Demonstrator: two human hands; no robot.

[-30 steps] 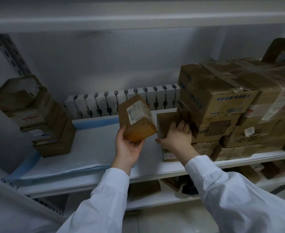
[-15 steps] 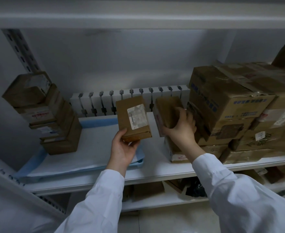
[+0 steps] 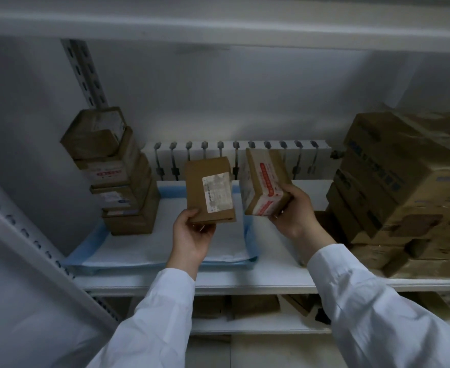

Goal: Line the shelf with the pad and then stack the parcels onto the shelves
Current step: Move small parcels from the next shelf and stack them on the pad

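A: Dim white shelf, pad already laid over left half, beneath stack of parcels at far left. Step?

B: Stacking. Left hand grips labelled parcel by near end; right hand clasps red-taped parcel from below. Held above pad, side by side, narrowly apart.

A: Orientation?

B: Pointing away toward back wall along long axis, far ends raised. Label face up; red-taped one rolled leftward.

A: Next?

B: Probably calls for lowering flat onto pad beside stack, edges squared.
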